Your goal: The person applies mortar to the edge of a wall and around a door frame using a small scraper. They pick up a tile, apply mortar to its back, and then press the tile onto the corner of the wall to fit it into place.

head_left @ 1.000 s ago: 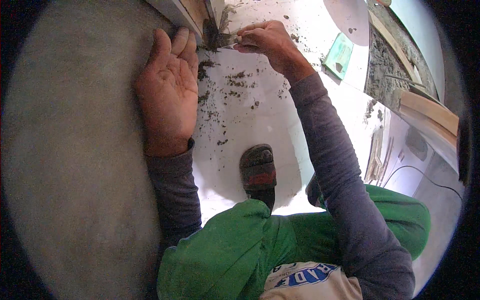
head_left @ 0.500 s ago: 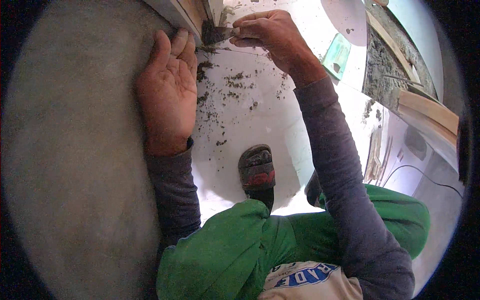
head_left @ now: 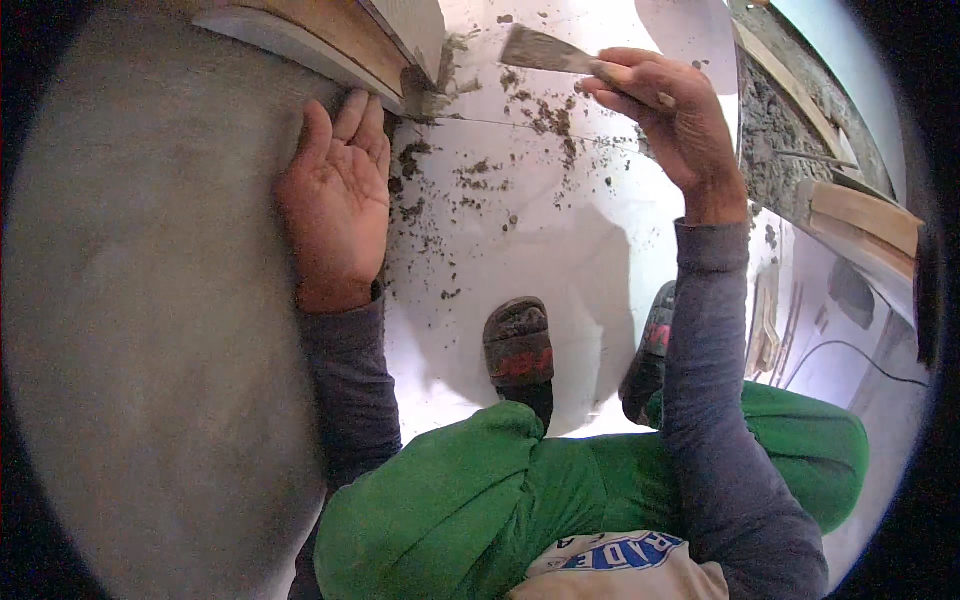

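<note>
My right hand (head_left: 680, 125) grips the handle of a putty knife (head_left: 545, 50). Its flat, dirty metal blade points left over the white floor, apart from the frame's lower corner. Against the grey plastered wall, my left hand (head_left: 340, 195) is open, palm showing and fingers stretched up to the bottom of a wooden frame (head_left: 330, 40) edged in pale trim. Nothing lies in that palm. Dark mortar crumbs (head_left: 480, 175) are scattered over the floor between my hands, with more under the blade.
My sandalled feet (head_left: 518, 340) stand on the white floor (head_left: 570, 270). At the right are a mortar-filled bed (head_left: 775, 115) with wood strips, a curved wooden piece (head_left: 865, 220) and a dark cable (head_left: 850, 345). The grey wall (head_left: 150, 300) runs along my left side.
My right hand has drawn the putty knife away from the frame's corner, to the right. It now covers the spot where a green box showed. My left hand stays nearly in place.
</note>
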Tool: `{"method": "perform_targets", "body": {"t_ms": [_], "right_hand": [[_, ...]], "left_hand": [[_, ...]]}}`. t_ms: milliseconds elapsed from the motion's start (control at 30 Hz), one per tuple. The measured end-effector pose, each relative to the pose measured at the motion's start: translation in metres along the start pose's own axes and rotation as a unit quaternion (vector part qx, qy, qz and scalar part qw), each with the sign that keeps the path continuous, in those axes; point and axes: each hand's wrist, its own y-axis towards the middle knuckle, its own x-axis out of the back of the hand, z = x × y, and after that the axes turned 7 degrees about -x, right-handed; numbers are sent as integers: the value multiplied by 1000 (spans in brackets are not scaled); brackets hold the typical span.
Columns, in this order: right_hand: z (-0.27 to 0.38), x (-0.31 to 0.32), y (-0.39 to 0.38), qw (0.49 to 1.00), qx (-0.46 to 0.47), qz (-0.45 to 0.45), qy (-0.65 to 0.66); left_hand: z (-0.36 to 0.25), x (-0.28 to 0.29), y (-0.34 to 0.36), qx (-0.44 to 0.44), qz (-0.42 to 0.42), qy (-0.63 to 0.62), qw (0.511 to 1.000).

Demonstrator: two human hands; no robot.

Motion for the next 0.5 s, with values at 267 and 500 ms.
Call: {"method": "perform_targets", "body": {"t_ms": [267,500], "right_hand": [[8,32,-17,996,-5,-78,47],[18,47,-32,996,-7,-78,53]], "left_hand": [[-4,-5,-1,10,-19,25,999],[0,-19,-8,-7,-42,56,998]]}}
